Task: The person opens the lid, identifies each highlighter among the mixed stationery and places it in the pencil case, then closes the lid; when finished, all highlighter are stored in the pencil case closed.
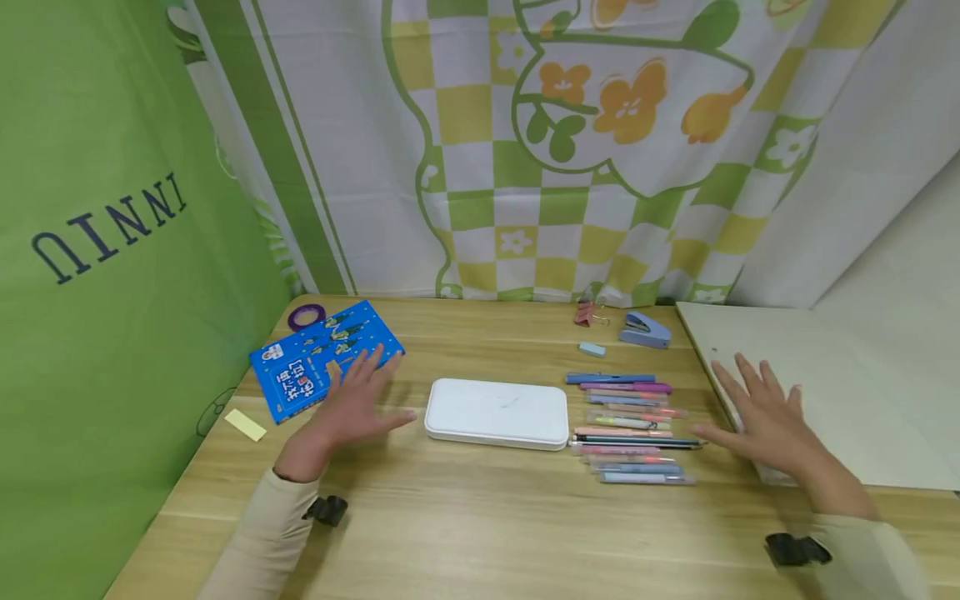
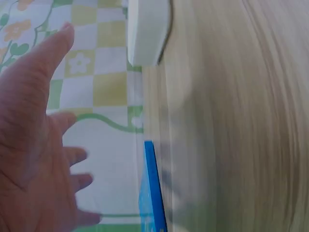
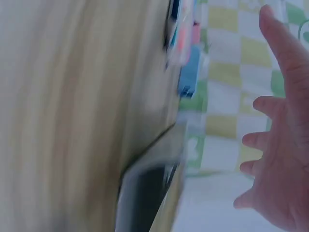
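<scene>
My left hand (image 1: 352, 411) hovers over the near edge of a blue book (image 1: 330, 358), fingers spread and holding nothing. To its right lies a white pencil case (image 1: 497, 414), its lid down. Beside the case, pens, markers and pencils (image 1: 630, 429) lie in a rough column. My right hand (image 1: 767, 417) is spread too, above the left edge of a large pale board (image 1: 832, 392), with nothing in its grasp. In the left wrist view the left palm (image 2: 29, 159) stands apart from the book (image 2: 155, 188); in the right wrist view the right palm (image 3: 285, 164) is likewise off the table.
Purple tape (image 1: 307, 317) sits behind the book, and a yellow sticky-note pad (image 1: 245, 424) lies in front of it. At the back right are a pink binder clip (image 1: 584, 314), a blue stapler (image 1: 645, 330) and a light-blue eraser (image 1: 592, 350). A patterned curtain (image 1: 480, 150) hangs behind the table.
</scene>
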A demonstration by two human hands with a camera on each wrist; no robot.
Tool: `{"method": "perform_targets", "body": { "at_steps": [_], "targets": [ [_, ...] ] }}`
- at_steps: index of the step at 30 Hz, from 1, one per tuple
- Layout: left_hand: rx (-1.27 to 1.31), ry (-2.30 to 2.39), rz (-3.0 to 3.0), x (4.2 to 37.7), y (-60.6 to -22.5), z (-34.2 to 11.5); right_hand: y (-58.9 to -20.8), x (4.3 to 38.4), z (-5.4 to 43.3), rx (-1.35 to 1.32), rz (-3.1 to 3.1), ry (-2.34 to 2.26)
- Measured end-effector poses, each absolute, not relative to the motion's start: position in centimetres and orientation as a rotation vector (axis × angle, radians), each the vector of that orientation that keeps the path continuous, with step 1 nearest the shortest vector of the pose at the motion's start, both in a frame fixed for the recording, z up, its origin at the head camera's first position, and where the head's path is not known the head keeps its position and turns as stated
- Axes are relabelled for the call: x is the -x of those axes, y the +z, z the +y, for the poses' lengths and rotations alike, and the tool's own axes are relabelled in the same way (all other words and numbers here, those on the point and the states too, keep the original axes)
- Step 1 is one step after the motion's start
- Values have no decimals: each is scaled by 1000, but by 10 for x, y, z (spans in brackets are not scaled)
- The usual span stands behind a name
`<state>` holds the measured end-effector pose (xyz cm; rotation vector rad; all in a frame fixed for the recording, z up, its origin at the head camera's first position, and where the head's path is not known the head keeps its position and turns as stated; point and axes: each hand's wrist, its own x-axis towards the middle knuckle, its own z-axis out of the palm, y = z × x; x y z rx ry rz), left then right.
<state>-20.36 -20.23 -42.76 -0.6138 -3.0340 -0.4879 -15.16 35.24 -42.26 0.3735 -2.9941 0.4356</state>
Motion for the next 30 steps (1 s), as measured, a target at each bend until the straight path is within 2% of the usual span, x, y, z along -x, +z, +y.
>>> {"method": "perform_targets", "body": {
  "at_steps": [8, 15, 21, 30],
  "targets": [
    [899, -873, -3037, 207, -441, -180, -412, 167, 292, -692, -2834, 655],
    [956, -959, -3099, 208, -446, -158, -410, 175, 208, -926, -2883, 948],
    [969, -905, -3148, 216, -452, -148, -426, 183, 150, -1202, -2863, 795],
    [1051, -932, -3081, 221, -458, -146, -438, 188, 120, -1203, -2890, 666]
  ]
}}
